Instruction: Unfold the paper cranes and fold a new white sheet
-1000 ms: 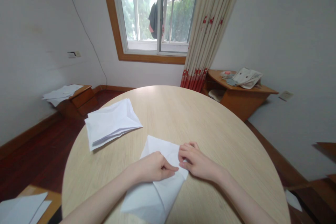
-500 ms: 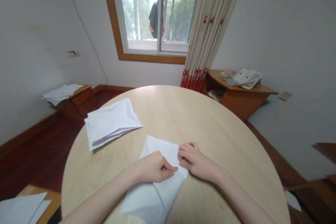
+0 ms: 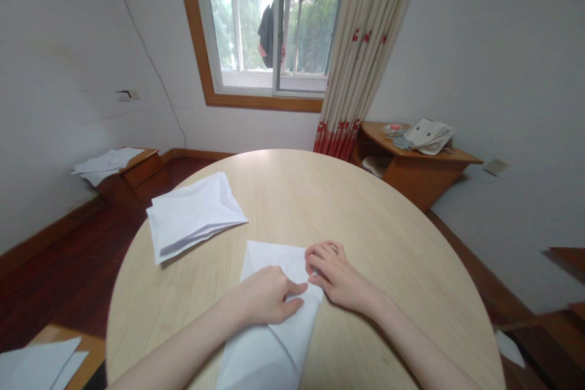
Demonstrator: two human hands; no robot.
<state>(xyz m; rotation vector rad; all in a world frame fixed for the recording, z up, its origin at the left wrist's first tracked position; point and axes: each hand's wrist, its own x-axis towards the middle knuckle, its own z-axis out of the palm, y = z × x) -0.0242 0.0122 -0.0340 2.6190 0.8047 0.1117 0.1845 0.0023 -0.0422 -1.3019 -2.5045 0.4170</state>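
A folded white paper, shaped like an envelope with a slanting flap, lies lengthwise in front of me. My left hand rests on its middle and holds it down. The index finger points right along the paper, the thumb tip sits a little apart below, and the other fingers are curled under and mostly hidden. At the paper's upper right edge, my right hand is closed, its bent fingers and thumb on that edge. The fingertips of both hands are close together.
A pile of folded white papers lies at the left of the round wooden table. More papers sit on a low cabinet and at the lower left. A corner shelf bears a cloth bag.
The folded paper has turned slightly and its top has shifted left. My left index finger and thumb have parted more. My right hand has moved slightly left and up with the edge.
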